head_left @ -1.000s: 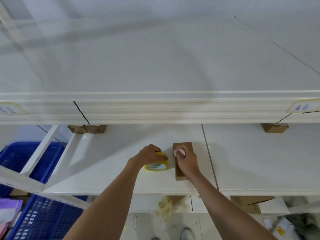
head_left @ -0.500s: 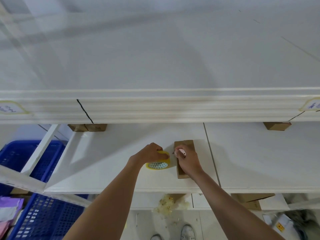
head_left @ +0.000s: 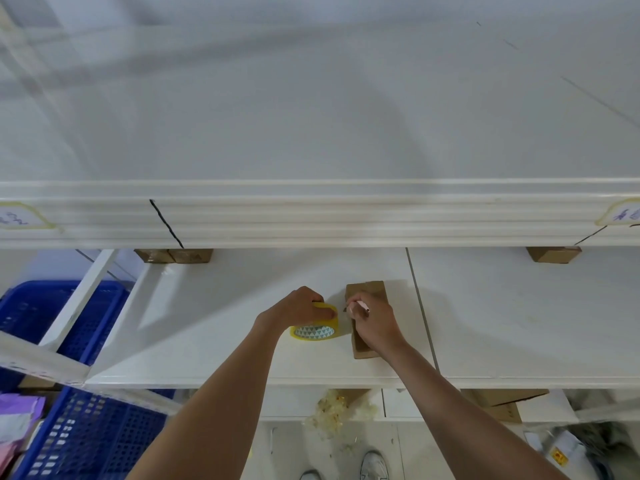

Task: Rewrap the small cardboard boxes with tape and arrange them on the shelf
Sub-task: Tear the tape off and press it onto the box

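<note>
- Cardboard box (head_left: 364, 346) lies flat on the middle shelf (head_left: 214, 341), under your right hand (head_left: 375, 327). Its long axis runs from 6 to 12 o'clock, away from you, near end close to the shelf's front lip.
- Right hand sits on top of the box, fingers curled around a small pink-and-white tool (head_left: 358, 305) whose tip points toward 9 o'clock, at the box's left edge. Whether it is a cutter or a pen you cannot tell from here.
- Tape roll (head_left: 314, 327), yellow with a triangle-patterned core, stands just beside the box at its 9 o'clock. Your left hand (head_left: 294, 311) is clamped over the roll from above.
- Judgement: the tape appears to run from roll to box across that short gap, though the film itself is too faint to see. The next cut or press would fall at the box's left edge, so the right hand is nearer.
- Farther back, at 11 o'clock, two wrapped boxes (head_left: 173, 255) sit touching at the shelf's rear; another box (head_left: 554, 254) sits at 2 o'clock, well apart.
</note>
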### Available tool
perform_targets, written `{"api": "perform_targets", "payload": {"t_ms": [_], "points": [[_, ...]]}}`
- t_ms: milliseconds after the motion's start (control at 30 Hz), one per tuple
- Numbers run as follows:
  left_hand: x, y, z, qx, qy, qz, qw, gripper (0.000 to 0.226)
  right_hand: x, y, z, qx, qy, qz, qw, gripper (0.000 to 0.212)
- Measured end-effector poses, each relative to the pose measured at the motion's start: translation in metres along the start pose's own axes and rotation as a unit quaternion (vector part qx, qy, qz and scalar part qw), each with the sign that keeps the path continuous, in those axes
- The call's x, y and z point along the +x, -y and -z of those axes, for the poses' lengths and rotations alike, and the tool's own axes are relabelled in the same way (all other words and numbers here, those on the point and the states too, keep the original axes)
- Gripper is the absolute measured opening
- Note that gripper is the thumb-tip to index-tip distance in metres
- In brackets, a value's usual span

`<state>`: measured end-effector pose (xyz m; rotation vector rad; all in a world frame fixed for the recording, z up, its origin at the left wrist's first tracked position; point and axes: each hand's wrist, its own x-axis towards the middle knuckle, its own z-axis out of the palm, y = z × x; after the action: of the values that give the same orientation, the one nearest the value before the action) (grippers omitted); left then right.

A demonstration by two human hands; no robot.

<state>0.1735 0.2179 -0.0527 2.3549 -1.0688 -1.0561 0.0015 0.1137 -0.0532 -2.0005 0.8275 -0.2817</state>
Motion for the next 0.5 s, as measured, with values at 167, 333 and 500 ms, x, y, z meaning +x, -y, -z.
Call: {"api": "perform_targets", "payload": {"t_ms": [167, 333, 500], "points": [[-0.0004, -0.0011, -0.0003, -0.004, 0.001, -0.002, 1.0, 0.032, 0.0004, 0.0001, 0.0019, 0.004, 0.007, -0.001, 1.0, 0.014], [-0.0002, -0.003, -0.0007, -0.002, -0.003, -0.01, 1.0, 0.023, 0.0003, -0.0009, 0.0025, -0.003, 0.008, 0.001, 1.0, 0.015], [-0.0025, -0.0078, -0.0004, -0.017, -0.009, -0.009, 1.0, 0.025, -0.0009, -0.0002, 0.0026, -0.021, 0.014, 0.0, 1.0, 0.015]]}}
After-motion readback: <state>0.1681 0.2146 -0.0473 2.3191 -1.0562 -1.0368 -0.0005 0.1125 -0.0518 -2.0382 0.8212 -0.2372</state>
